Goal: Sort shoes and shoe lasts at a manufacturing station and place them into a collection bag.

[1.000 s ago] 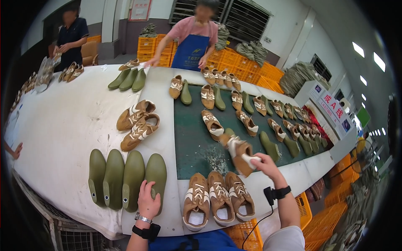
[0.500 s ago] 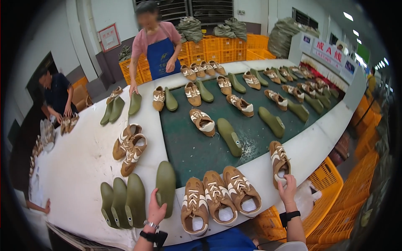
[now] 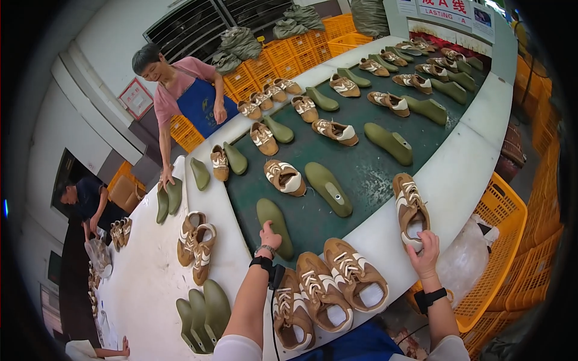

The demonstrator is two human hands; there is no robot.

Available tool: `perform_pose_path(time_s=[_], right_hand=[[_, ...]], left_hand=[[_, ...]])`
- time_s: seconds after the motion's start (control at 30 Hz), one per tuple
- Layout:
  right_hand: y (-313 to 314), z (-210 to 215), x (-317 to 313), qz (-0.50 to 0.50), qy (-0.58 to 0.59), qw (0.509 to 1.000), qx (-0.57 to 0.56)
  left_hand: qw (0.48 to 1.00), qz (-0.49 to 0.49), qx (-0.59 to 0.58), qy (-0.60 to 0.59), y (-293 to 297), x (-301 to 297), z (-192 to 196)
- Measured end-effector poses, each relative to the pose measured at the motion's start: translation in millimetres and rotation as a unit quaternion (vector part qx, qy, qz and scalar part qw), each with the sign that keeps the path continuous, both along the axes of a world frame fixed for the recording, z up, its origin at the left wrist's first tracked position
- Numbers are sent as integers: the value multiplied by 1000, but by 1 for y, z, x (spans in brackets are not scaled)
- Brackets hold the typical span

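Note:
My left hand (image 3: 271, 238) grips the side of a green shoe last (image 3: 272, 216) at the near left corner of the green belt (image 3: 247, 186). At the white edge on the right, my right hand (image 3: 425, 255) is closed on the heel of a brown sneaker (image 3: 410, 201) with white laces and stripes. Between my arms stand several matching sneakers (image 3: 328, 287) in a row, toes pointing away. To the left, three green lasts (image 3: 203, 314) are grouped on the white table (image 3: 150, 259), partly hidden by my left forearm. Beyond them is a pair of brown sneakers (image 3: 196, 245).
More sneakers (image 3: 285, 177) and lasts (image 3: 328, 188) lie spread over the belt. Across the table, a person in a blue apron (image 3: 201, 105) touches two lasts (image 3: 170, 197). Another person (image 3: 90, 201) stands far left. An orange crate (image 3: 500, 240) with plastic bags sits at my right.
My left hand has carried the green last from the white table to the belt. My right hand stays on the sneaker's heel. The aproned person's hand has moved to another pair of lasts.

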State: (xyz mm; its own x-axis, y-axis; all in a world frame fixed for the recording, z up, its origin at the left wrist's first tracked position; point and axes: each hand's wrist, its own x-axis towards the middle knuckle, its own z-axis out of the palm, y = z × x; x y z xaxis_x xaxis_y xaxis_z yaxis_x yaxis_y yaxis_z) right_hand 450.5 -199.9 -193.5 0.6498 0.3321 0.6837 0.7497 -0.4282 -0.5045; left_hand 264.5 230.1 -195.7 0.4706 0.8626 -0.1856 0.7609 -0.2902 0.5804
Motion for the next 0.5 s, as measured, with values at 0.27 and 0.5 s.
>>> perform_pose_path(time_s=[0.27,0.5], right_hand=[[-4,-6,0,-5,0,1000,-2],[3,-9,-2,-5,-40,999,-2]], left_hand=[[976,-87,-121,161,-38,-11,79],[949,-303,-67,-49,-109,-98,170]])
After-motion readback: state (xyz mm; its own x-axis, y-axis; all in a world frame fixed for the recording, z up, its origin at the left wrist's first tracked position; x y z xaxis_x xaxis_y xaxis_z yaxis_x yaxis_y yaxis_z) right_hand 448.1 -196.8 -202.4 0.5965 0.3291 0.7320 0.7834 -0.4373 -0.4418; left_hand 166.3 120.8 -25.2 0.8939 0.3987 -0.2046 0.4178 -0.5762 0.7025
